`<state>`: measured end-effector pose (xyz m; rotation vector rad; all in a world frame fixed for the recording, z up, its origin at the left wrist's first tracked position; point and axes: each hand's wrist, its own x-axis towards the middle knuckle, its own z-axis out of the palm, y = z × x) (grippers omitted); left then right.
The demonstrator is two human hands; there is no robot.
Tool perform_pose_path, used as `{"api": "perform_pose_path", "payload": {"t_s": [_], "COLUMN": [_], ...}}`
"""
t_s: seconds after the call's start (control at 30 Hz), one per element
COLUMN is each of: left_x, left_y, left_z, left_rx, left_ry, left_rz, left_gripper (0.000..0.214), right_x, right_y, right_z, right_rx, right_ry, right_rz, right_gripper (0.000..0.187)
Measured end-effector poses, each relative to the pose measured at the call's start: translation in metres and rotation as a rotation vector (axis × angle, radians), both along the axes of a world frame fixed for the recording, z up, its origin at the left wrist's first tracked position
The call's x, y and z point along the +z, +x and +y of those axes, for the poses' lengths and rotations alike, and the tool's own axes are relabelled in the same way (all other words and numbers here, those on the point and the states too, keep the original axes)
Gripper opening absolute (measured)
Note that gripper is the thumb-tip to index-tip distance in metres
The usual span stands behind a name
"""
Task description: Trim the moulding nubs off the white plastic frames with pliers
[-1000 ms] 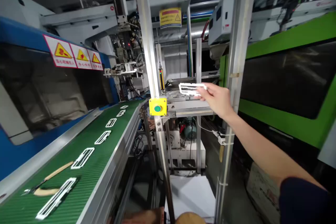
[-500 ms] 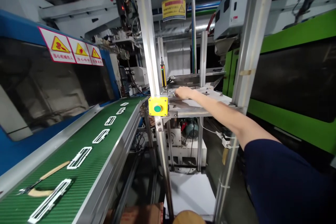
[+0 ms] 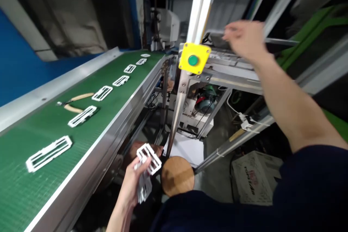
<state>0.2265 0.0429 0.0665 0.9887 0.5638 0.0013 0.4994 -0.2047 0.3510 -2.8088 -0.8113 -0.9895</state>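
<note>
Near, the left hand [image 3: 133,179], out of view earlier, gripped a bunch of white plastic frames [image 3: 152,160] to the right of the green conveyor belt [image 3: 40,125]; the top frame's long axis ran from far left to near right. On the belt, more frames [image 3: 49,148] slanted near-left to far-right. Far right, the right hand [image 3: 246,40] had lifted from the bench [image 3: 233,70], fingers curled; whether they held anything I could not tell.

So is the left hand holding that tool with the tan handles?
No, the tool with tan handles lies on the green belt, while the left hand holds white frames.
</note>
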Motion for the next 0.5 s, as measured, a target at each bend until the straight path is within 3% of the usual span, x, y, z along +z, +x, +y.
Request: {"api": "perform_pose_path", "payload": {"t_s": [0.03, 0.07, 0.13, 0.17, 0.27, 0.37, 0.43, 0.5], "left_x": [0.002, 0.005, 0.014, 0.019, 0.035, 0.054, 0.065, 0.069], "left_y": [-0.003, -0.003, 0.007, 0.014, 0.035, 0.049, 0.053, 0.054], "left_z": [-0.001, -0.002, -0.002, -0.003, -0.012, -0.028, -0.041, -0.051], "left_rx": [-0.004, -0.02, -0.081, -0.114, -0.213, -0.327, -0.406, -0.453], "left_ry": [0.0, 0.003, 0.022, 0.04, 0.137, 0.291, 0.476, 0.688], "left_rz": [-0.036, -0.075, -0.129, -0.137, -0.174, -0.268, -0.388, -0.535], "left_gripper": [0.033, 0.034, 0.031, 0.03, 0.028, 0.027, 0.023, 0.019], "right_x": [-0.003, -0.007, -0.021, -0.03, -0.064, -0.09, -0.095, -0.09], "right_y": [-0.016, -0.035, -0.075, -0.094, -0.129, -0.135, -0.134, -0.137], "right_z": [0.0, 0.001, 0.004, 0.009, 0.029, 0.047, 0.049, 0.043], "right_rx": [0.092, 0.185, 0.366, 0.46, 0.685, 0.671, 0.697, 0.815], "right_ry": [0.199, 0.297, 0.291, 0.209, -0.03, -0.161, -0.238, -0.332], "right_rz": [-0.133, -0.231, -0.338, -0.297, 0.015, 0.441, 0.701, 0.857], "right_gripper": [0.047, 0.042, 0.032, 0.029, 0.019, 0.035, 0.038, 0.029]}}
